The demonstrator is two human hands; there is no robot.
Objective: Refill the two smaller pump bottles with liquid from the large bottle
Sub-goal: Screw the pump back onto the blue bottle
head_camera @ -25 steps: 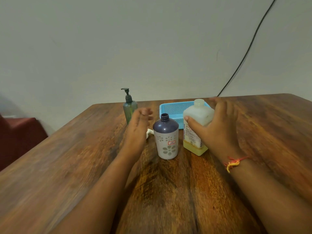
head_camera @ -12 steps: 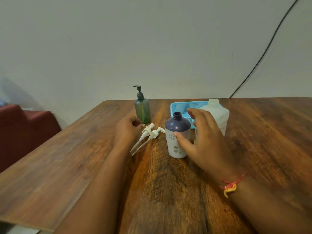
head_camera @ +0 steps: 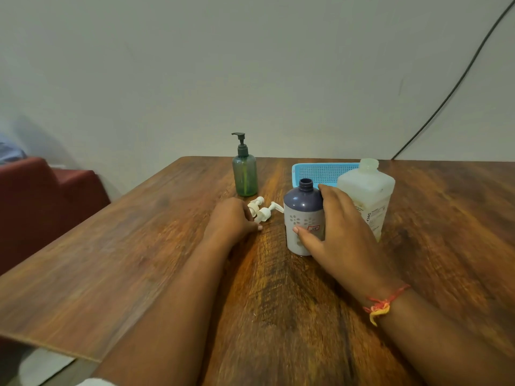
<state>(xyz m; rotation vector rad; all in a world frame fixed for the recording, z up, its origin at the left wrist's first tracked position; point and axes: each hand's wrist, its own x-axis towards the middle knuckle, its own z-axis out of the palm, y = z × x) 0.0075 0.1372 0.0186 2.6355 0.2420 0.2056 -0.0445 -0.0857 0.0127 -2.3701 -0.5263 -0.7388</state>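
A red seat (head_camera: 41, 201) stands off the left edge of the wooden desk (head_camera: 117, 260). Toward the far side of the desk a translucent green pump bottle (head_camera: 245, 176) stands upright with its dark pump screwed on. Its dip tube shows through the wall, but how full it is cannot be told.

Just in front of the green pump bottle lie two white pump heads (head_camera: 260, 210), side by side on the wood. The left grip (head_camera: 231, 221) rests on the desk against them, fingers curled. Its back hides their tubes, so whether it holds them cannot be told.

To the right stands the purple-and-white bottle (head_camera: 302, 207), upright, with its neck open and no pump on it. Its walls are opaque, so nothing of its contents shows. The right grip (head_camera: 342, 232) is wrapped round it, thumb across the front by the small red label and fingers over the purple shoulder. A red and yellow thread (head_camera: 381, 305) circles that wrist.

Behind this bottle lies a blue mesh basket (head_camera: 320, 171). At its right end, just beyond the right grip, stands the large bottle (head_camera: 367, 188), square, cloudy white and labelled. Its liquid level is hidden. A black cable (head_camera: 451, 93) runs up the wall.
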